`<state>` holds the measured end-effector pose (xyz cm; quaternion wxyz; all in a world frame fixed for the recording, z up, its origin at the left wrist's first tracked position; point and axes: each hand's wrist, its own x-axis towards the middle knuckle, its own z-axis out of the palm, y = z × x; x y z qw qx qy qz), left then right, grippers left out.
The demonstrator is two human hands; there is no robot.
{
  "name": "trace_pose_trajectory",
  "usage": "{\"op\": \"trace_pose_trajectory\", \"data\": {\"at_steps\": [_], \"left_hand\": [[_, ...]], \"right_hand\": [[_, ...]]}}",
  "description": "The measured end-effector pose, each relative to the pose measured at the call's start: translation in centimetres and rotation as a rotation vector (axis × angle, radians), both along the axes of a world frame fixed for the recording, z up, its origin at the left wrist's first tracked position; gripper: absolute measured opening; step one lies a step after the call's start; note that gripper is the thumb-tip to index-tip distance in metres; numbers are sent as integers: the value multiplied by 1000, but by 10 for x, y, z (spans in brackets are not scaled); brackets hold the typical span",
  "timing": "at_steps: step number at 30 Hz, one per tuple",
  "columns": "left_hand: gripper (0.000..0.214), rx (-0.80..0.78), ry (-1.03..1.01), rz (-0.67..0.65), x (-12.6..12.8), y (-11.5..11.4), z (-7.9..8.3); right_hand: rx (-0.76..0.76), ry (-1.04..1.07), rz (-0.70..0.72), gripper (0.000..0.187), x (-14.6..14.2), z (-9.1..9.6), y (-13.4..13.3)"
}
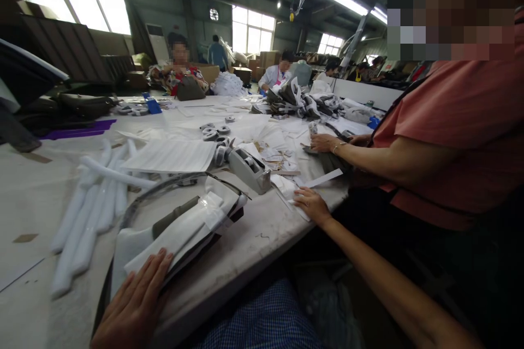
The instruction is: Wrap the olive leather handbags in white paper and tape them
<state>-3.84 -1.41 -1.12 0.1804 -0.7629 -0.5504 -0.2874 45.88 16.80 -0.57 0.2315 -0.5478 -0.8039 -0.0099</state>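
Observation:
My left hand (pixel 133 305) lies flat with fingers stretched out on a white wrapped piece (pixel 180 232) at the near edge of the white table (pixel 254 240). That piece rests on a dark strap and an olive part. My right hand (pixel 311 204) reaches out to the right and presses its fingers on white paper strips (pixel 289 188) near the table edge. A grey tape dispenser (pixel 249 169) stands just left of that hand.
A person in a salmon shirt (pixel 450 136) stands close on the right, a hand (pixel 323 143) on the table. White foam tubes (pixel 94 202) lie at left, tape rolls (pixel 215 132) and a paper sheet (pixel 172 155) mid-table. Other workers sit at the far end.

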Motion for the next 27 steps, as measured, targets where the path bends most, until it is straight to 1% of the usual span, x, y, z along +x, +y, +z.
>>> {"op": "trace_pose_trajectory", "data": {"at_steps": [4,8,11,14,16,17,18,20,21,22,23,24,26,27], "left_hand": [[55,17,23,-1,-1,1,2],[55,22,42,3,-2,1,0],[55,17,32,7,-3,1,-1],[54,14,22,7,-2,0,-1],[54,21,19,13,-1,0,0],[54,24,19,14,-1,0,1],[54,27,19,13,-1,0,1],[55,31,18,12,0,0,1],[55,33,18,13,-1,0,1],[55,38,19,16,-1,0,1],[55,42,21,20,-1,0,0],[55,46,23,23,-1,0,0],[55,49,23,28,-2,0,-2],[55,47,19,30,-2,0,-2]], "right_hand": [[-12,48,-14,16,-11,9,2],[-23,116,-37,20,-18,25,-7],[-18,163,-44,19,-31,35,-20],[-45,248,-37,18,-56,42,-46],[-139,354,-10,19,-77,47,-72],[-215,408,19,20,-88,50,-86],[-309,445,65,20,-98,53,-100],[-529,461,215,21,-113,58,-123],[-613,451,280,23,-118,59,-129],[-645,444,307,25,-122,59,-131],[-618,438,289,28,-124,57,-129],[-537,428,231,31,-124,54,-122],[-322,363,55,37,-125,41,-100],[-253,299,-20,43,-127,33,-87]]}}
